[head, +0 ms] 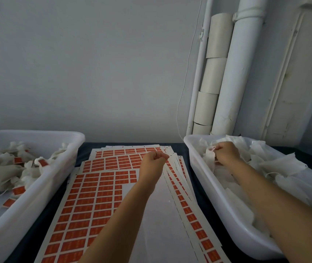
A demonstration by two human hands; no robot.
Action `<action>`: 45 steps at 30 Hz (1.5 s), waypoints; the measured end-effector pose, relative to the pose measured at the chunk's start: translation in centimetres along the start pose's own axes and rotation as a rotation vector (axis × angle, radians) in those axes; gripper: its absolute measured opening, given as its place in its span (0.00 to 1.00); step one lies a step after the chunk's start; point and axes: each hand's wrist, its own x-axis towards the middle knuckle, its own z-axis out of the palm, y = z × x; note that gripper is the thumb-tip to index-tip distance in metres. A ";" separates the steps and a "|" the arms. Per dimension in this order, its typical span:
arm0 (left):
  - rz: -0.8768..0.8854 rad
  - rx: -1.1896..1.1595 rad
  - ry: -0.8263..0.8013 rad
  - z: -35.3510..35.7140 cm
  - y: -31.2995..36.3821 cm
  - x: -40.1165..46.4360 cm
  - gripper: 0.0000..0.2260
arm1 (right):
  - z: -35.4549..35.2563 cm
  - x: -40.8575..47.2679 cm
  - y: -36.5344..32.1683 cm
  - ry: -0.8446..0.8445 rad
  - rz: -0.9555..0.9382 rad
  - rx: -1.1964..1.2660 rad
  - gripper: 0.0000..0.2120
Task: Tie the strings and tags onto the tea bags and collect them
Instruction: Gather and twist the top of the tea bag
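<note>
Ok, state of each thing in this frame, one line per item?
Left hand: fingers curled, over the tag sheets.
Right hand: in the right bin, pinching an empty tea bag.
Tag sheets: fanned out, many tags gone.
Left bin: holds tagged bags.
Right bin: full of untagged bags.

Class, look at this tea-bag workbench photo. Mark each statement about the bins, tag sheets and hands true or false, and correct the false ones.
1. The right hand reaches into the right bin of untagged bags. True.
2. The left bin holds bags with orange tags. True.
3. The tag sheets lie inside the left bin. False: they lie on the dark table between the bins.
4. The left hand rests in the left bin. False: it is over the sheets, fingers curled.
</note>
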 end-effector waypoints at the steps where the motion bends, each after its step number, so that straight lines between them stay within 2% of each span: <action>1: 0.000 -0.027 0.012 -0.3 0.1 -0.1 0.09 | -0.3 0.1 -0.4 0.017 -0.005 0.050 0.08; 4: 0.021 -0.097 0.018 -1.0 0.3 -0.5 0.10 | -1.5 -0.3 -2.3 0.020 -0.067 0.200 0.07; 8: 0.091 -0.090 -0.036 -1.5 0.8 -0.9 0.05 | -3.1 -1.6 -5.5 0.005 -0.205 0.316 0.07; 13: 0.260 -0.106 -0.155 -1.8 1.8 -1.7 0.19 | -3.1 -5.0 -10.0 -0.091 -0.297 0.421 0.04; 16: 0.337 -0.121 -0.175 -2.0 2.2 -2.0 0.26 | -1.7 -7.3 -11.7 -0.171 -0.254 0.489 0.05; 18: 0.383 -0.152 -0.170 -2.4 2.0 -2.2 0.26 | -0.3 -8.8 -12.2 -0.238 -0.196 0.520 0.06; 22: 0.407 -0.190 -0.104 -4.1 -0.3 -2.5 0.16 | 2.7 -11.2 -12.6 -0.459 -0.018 0.499 0.08; 25: 0.305 -0.151 -0.068 -5.5 -2.4 -2.5 0.10 | 5.1 -12.2 -12.2 -0.534 0.085 0.513 0.09; 28: 0.245 -0.072 -0.043 -6.7 -4.1 -2.1 0.06 | 7.9 -12.7 -10.8 -0.517 0.063 0.585 0.10; 32: 0.159 0.058 0.002 -7.8 -5.5 -1.1 0.06 | 10.9 -12.8 -9.1 -0.536 0.122 0.713 0.05; 35: 0.162 0.068 -0.052 -8.0 -5.8 -0.9 0.07 | 12.4 -12.8 -7.9 -0.491 0.096 0.788 0.03; 37: 0.148 0.102 -0.065 -8.1 -6.0 -1.0 0.08 | 13.0 -12.9 -7.1 -0.446 0.044 0.785 0.03; 42: 0.054 0.193 0.034 -8.2 -6.8 -0.9 0.09 | 14.1 -13.3 -5.4 -0.336 -0.097 0.712 0.06; 45: 0.112 0.132 0.051 -8.4 -6.8 -1.1 0.08 | 14.6 -13.4 -4.9 -0.290 -0.165 0.693 0.06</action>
